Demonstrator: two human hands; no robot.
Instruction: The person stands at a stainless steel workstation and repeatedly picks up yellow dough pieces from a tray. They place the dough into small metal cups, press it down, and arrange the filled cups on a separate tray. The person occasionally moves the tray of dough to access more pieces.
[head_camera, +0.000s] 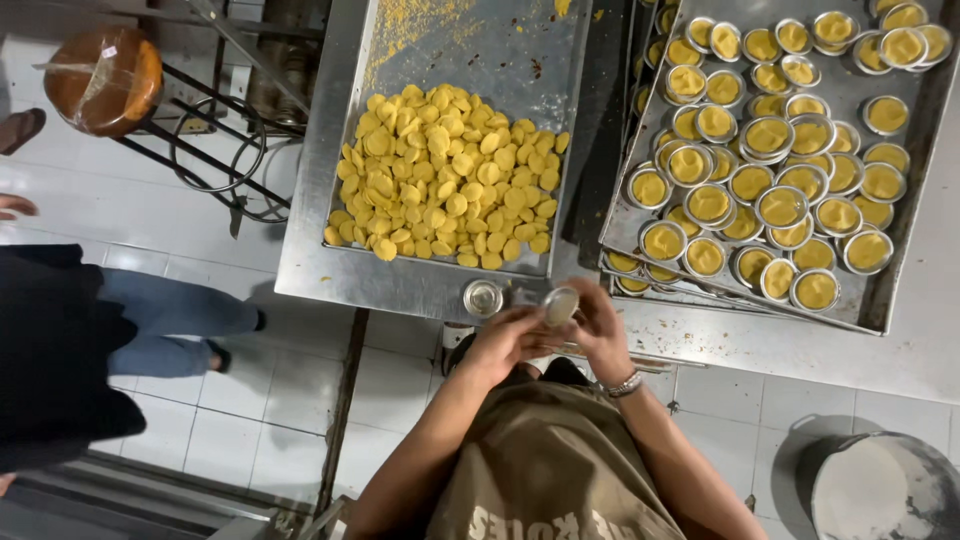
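Both my hands meet at the near edge of a steel tray (330, 270). My left hand (505, 340) and my right hand (598, 325) hold one small round metal tin (561, 306) between them, tilted on its side. An empty round tin (483, 297) stands on the tray rim just left of my hands. A heap of yellow dough pieces (445, 175) fills the tray's middle. To the right, a second steel tray (880, 290) carries several tins filled with yellow dough (770, 160).
More trays of filled tins are stacked under the right tray (630, 285). Another person in dark top and jeans (90, 340) stands at left. A wrapped round stool (103, 80) is at top left. A grey bucket (880, 485) sits at bottom right on the tiled floor.
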